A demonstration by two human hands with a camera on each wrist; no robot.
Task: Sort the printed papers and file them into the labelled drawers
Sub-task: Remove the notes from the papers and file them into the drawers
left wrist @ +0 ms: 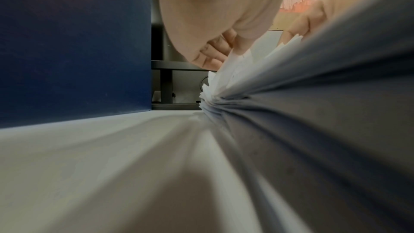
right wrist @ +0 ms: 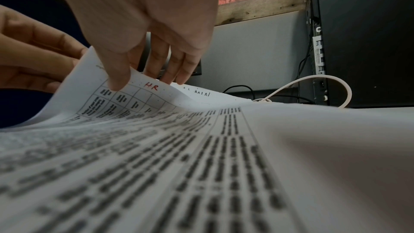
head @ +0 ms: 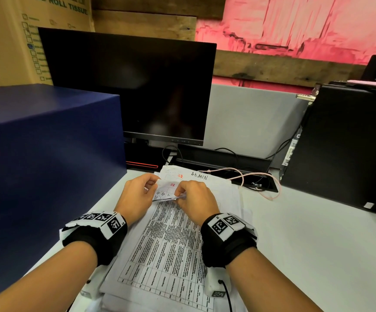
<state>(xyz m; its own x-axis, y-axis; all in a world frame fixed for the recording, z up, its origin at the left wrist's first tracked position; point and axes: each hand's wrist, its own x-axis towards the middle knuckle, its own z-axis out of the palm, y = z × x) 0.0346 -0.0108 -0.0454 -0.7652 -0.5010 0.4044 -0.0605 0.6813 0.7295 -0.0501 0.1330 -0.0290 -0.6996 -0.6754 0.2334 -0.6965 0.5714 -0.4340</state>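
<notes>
A stack of printed papers (head: 166, 244) lies on the white desk, the top sheet (right wrist: 143, 105) a table marked "HR" in red. Its far edge is lifted and curled. My left hand (head: 137, 194) pinches that far left corner; its fingers (left wrist: 215, 54) curl at the fanned sheet edges (left wrist: 226, 81). My right hand (head: 193, 199) grips the same lifted edge, thumb (right wrist: 116, 77) on top and fingers behind the sheet. Beneath, another HR sheet and a sheet marked "ADMIN" (head: 199, 176) show at the far end.
A dark blue box (head: 47, 154) stands at the left, close to my left hand. A black monitor (head: 126, 86) is behind the papers, a black computer tower (head: 344, 149) at the right. A pink cable (head: 259, 183) loops past the stack's far right corner.
</notes>
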